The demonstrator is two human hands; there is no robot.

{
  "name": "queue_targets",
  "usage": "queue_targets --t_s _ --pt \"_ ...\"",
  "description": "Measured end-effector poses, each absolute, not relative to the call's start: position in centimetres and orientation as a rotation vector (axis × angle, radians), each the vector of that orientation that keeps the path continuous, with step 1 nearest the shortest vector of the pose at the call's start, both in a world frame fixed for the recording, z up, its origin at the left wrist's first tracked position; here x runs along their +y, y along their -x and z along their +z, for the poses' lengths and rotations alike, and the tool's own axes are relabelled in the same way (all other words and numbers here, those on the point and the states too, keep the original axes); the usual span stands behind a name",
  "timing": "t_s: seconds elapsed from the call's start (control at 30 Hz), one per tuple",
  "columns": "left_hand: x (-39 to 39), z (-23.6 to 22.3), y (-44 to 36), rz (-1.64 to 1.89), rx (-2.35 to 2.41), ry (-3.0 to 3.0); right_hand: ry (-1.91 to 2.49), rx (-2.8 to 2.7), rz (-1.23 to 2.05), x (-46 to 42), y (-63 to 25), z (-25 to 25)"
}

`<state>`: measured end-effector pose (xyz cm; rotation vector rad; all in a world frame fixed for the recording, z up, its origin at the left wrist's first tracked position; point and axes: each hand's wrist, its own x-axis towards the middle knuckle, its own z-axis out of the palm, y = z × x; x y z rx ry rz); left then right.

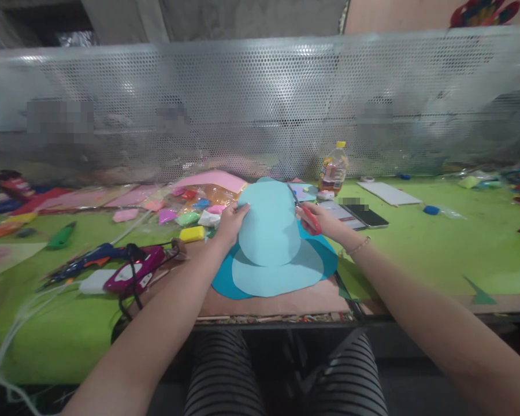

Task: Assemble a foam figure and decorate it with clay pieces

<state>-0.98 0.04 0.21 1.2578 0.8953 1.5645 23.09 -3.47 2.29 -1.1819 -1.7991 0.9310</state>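
My left hand pinches the left edge of a light blue paper cutout, a tall rounded shape held up over the table. In my right hand is a pair of scissors with red handles. Their dark blades point up and away at the cutout's right edge; whether they touch the paper I cannot tell. Beneath lies another light blue paper piece, wide and rounded, on top of a darker blue paper shape.
Left of my arms lie a glue gun, a magenta power strip with cords and colourful clay packets. A bottle with a yellow cap stands behind, near a phone. A perforated metal panel closes off the back.
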Motion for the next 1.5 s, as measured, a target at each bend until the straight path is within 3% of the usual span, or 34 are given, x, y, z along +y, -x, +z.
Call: queue_targets --t_s 1.23,1.5 --pt "0.4 0.3 1.1 1.709 0.948 -1.151 1.22 -1.742 0.874 -3.4 -23.1 2.4" --pt "0.9 -0.1 1.2 1.773 0.957 -1.137 1.258 -1.736 1.092 -3.9 -22.4 1.5"
